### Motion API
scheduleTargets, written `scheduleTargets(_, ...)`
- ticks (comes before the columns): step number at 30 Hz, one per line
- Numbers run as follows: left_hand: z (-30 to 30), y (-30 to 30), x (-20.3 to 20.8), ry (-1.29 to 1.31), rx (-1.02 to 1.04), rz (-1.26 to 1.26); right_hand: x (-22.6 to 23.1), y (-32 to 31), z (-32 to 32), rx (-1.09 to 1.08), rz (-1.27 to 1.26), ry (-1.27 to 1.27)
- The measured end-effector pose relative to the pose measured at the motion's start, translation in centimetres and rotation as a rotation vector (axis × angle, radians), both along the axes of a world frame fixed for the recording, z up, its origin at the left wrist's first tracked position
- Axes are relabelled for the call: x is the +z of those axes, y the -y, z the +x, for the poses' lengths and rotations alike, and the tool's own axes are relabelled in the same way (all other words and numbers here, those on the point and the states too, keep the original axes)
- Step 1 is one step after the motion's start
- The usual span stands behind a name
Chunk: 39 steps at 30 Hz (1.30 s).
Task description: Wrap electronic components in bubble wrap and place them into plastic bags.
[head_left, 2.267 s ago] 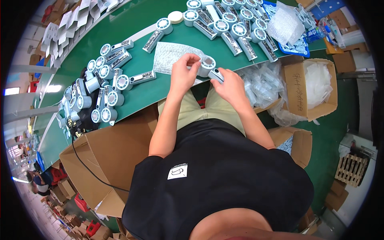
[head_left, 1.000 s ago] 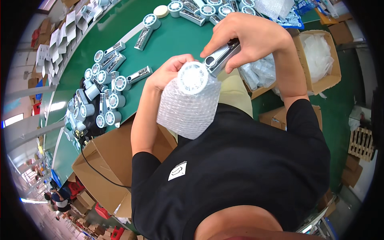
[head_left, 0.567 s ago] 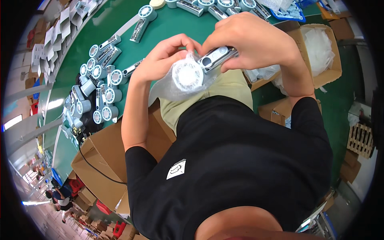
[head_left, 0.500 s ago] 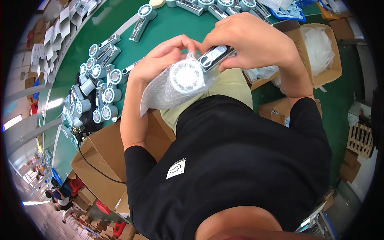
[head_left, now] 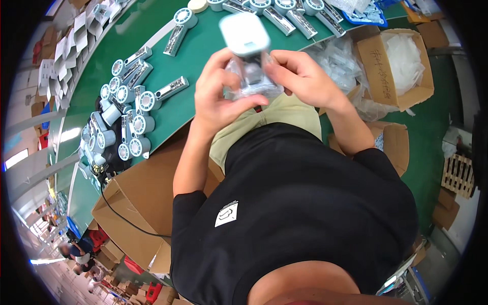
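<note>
In front of my lap, a handheld device stands on end in a clear bubble-wrap bag (head_left: 254,90). Its pale, rounded-square end (head_left: 245,34) points up toward me, slightly blurred, outside the bag. My left hand (head_left: 214,94) is curled around the bag's left side, thumb across its near side. The fingers of my right hand (head_left: 300,76) are closed on the bag's right edge, near the device. The device's round head is mostly hidden by bag and fingers. Similar light-blue devices with round vented heads and shiny handles, such as this one (head_left: 147,100), lie on the green table.
An open cardboard box (head_left: 376,71) holding white bags stands at the right, beside a heap of clear plastic bags (head_left: 335,63). At my left is a large open carton (head_left: 132,190) with a black cable (head_left: 122,216) across it. A blue tray (head_left: 373,15) sits at the far right.
The device has been turned so its handle end points up. My right hand has left the handle and moved down to the bag; my left hand has shifted right around the bag.
</note>
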<state>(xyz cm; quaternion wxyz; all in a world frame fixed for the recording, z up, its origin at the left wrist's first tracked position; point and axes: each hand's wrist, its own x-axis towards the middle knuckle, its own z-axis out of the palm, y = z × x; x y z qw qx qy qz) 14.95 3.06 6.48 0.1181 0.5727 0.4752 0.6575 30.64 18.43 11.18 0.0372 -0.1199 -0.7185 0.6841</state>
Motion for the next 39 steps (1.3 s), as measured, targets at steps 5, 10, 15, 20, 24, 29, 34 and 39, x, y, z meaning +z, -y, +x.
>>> scheduleTargets(5,1.6,-0.2,-0.9,-0.094,0.051,-0.018,-3.5,0.7,0.0,-0.179,0.120,-0.151)
scheduleTargets(10,2.4,0.2,-0.8,0.091,0.070,-0.021,-2.4,-0.1,1.8,-0.210,-0.088,-0.116)
scheduleTargets(15,4.0,0.6,-1.0,0.062,0.040,0.085,-2.2,-1.1,4.4,-0.253,-0.160,-0.156)
scheduleTargets(20,3.9,2.0,-3.0,0.259,-0.013,-0.122,-8.2,-6.3,10.6,-0.598,-0.081,-0.052)
scheduleTargets(24,3.6,3.3,-5.3,0.337,0.065,-0.250,-14.9,-10.2,14.7,-0.755,0.328,0.105)
scheduleTargets(29,4.1,2.8,-5.6,0.334,0.093,-0.371,-23.0,-18.3,14.0,-0.886,0.319,0.429)
scheduleTargets(34,4.2,2.4,-4.3,0.333,0.124,-0.432,-27.6,-25.2,10.4,-1.121,-0.465,-0.134)
scheduleTargets(39,4.1,1.6,-4.2,0.341,0.120,-0.490,-36.5,-26.6,11.1,-1.273,-0.629,-0.054)
